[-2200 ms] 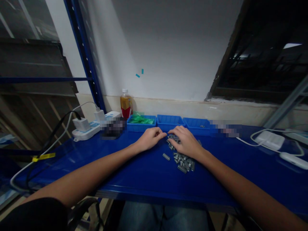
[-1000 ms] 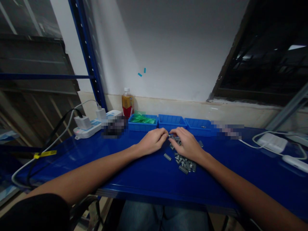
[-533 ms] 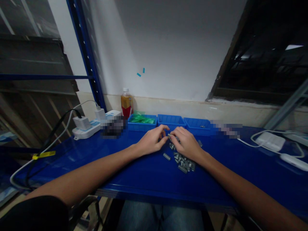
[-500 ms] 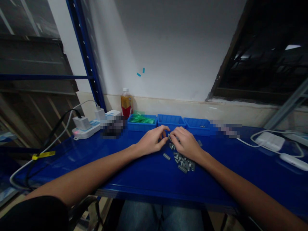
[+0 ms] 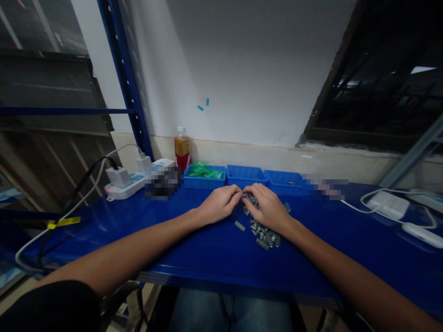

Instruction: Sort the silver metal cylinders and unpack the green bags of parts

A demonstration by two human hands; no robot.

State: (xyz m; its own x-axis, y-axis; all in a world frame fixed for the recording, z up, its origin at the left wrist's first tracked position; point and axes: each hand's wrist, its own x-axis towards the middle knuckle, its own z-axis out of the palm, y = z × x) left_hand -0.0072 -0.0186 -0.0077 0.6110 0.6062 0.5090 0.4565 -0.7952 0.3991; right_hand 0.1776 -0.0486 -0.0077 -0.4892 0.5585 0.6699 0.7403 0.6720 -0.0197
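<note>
My left hand [image 5: 219, 204] is closed in a pinch, thumb against forefinger, its tips almost meeting those of my right hand. Whatever may be between the left fingertips is too small to make out. My right hand [image 5: 266, 206] curls over the blue table, thumb and forefinger closed around a small silvery metal part [image 5: 245, 196] that is mostly hidden. Beneath and in front of the right palm lies a heap of metal fasteners [image 5: 265, 236], several of them short cylinders. One loose metal cylinder [image 5: 240, 226] rests left of the heap.
Three blue bins line the back: one with green plastic pieces [image 5: 205, 172], a middle bin [image 5: 245, 173], and a right bin [image 5: 284, 188] with a small metal piece. A drink bottle [image 5: 182, 150] and power strip [image 5: 129, 186] stand left; white adapters [image 5: 389, 204] and cables lie right.
My left thumb and forefinger, apart before, have come together in a pinch beside the right fingertips. My right hand has barely moved. The heap looks the same.
</note>
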